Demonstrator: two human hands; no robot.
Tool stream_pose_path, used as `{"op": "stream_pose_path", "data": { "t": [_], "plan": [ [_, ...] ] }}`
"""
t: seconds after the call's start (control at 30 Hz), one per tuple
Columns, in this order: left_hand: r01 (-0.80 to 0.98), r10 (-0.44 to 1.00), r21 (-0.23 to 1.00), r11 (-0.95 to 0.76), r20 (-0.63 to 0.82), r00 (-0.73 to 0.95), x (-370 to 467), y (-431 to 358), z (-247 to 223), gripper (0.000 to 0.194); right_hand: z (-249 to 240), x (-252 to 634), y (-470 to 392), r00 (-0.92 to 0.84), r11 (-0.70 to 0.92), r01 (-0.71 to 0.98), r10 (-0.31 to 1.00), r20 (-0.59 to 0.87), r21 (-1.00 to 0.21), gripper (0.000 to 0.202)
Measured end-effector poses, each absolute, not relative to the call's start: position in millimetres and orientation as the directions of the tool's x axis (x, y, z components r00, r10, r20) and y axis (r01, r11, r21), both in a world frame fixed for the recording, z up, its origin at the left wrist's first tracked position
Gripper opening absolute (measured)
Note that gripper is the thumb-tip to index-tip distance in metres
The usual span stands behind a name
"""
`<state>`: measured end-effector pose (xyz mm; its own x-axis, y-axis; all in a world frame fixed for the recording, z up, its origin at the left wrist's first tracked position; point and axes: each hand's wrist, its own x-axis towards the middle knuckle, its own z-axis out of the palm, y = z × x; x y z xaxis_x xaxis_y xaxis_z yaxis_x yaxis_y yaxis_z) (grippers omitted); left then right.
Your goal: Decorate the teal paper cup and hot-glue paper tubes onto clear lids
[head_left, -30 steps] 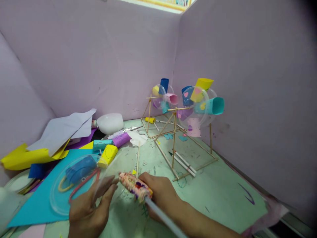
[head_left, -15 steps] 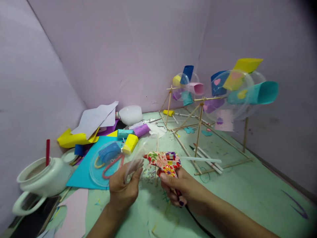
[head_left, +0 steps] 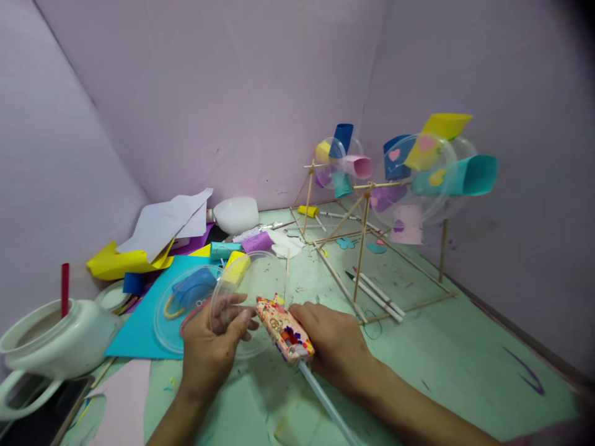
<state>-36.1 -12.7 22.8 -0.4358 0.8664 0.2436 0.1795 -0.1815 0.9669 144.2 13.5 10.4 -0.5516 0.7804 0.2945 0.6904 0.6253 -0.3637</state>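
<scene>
My left hand [head_left: 214, 344] is closed on the edge of a clear round plastic lid [head_left: 267, 275], held upright and tilted. In my right hand [head_left: 332, 341] is a flower-patterned glue gun [head_left: 283, 328], its nozzle pointing left toward the lid and my left fingertips. A translucent glue stick [head_left: 325, 396] juts out of the gun's back toward me. Whether the nozzle touches the lid I cannot tell. Behind my left hand, another clear lid [head_left: 160, 325] lies on blue paper [head_left: 130, 337], with a blue paper roll [head_left: 195, 284] seen through it. A yellow paper roll [head_left: 237, 265] shows behind the held lid.
Two stick frames with paper-cup wheels stand right: a near one [head_left: 361, 254] and a far one [head_left: 308, 201]. Two white pens [head_left: 376, 297] lie under the near frame. At left are a white pot [head_left: 81, 337], a dark phone [head_left: 41, 412] and paper scraps [head_left: 162, 223].
The glue gun has swung round, so its back and glue stick now point toward me. The held lid has turned to show its round face. The whole view has shifted slightly right.
</scene>
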Motion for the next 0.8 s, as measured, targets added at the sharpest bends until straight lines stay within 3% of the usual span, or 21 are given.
{"op": "stream_pose_path", "data": {
  "t": [0.07, 0.13, 0.2, 0.27, 0.33, 0.4, 0.57, 0.67, 0.8],
  "plan": [
    [0.198, 0.876, 0.962, -0.188, 0.255, -0.409, -38, -12, 21, 0.022, 9, 145, 14, -0.541, 0.602, 0.636, 0.794, 0.277, -0.482, 0.019],
    [0.313, 0.866, 0.919, -0.239, 0.347, -0.359, -40, -12, 15, 0.021, 7, 145, 16, -0.510, 0.508, 0.507, 0.828, 0.232, -0.696, 0.025],
    [0.490, 0.822, 0.810, -0.322, 0.496, -0.280, -42, -11, 6, 0.021, 5, 144, 19, -0.508, 0.384, 0.304, 0.840, 0.193, -0.872, 0.033],
    [0.647, 0.751, 0.650, -0.398, 0.636, -0.177, -44, -11, -1, 0.022, 3, 143, 21, -0.524, 0.292, 0.131, 0.832, 0.183, -0.947, 0.037],
    [0.727, 0.690, 0.531, -0.436, 0.716, -0.109, -45, -11, -5, 0.024, 2, 142, 22, -0.542, 0.256, 0.060, 0.820, 0.184, -0.965, 0.037],
    [0.742, 0.674, 0.505, -0.441, 0.732, -0.098, -45, -12, -5, 0.023, 2, 142, 21, -0.541, 0.294, 0.099, 0.818, 0.196, -0.951, 0.036],
    [0.564, 0.815, 0.756, -0.332, 0.531, -0.232, -45, -12, 2, 0.018, 1, 145, 15, -0.500, 0.497, 0.492, 0.834, 0.236, -0.715, 0.022],
    [0.414, 0.878, 0.880, -0.231, 0.372, -0.300, -43, -11, 7, 0.021, 0, 147, 16, -0.507, 0.562, 0.547, 0.812, 0.289, -0.621, 0.017],
    [0.306, 0.888, 0.934, -0.182, 0.290, -0.357, -36, -9, 12, 0.027, 2, 147, 17, -0.494, 0.513, 0.533, 0.834, 0.245, -0.672, 0.023]
  ]
}}
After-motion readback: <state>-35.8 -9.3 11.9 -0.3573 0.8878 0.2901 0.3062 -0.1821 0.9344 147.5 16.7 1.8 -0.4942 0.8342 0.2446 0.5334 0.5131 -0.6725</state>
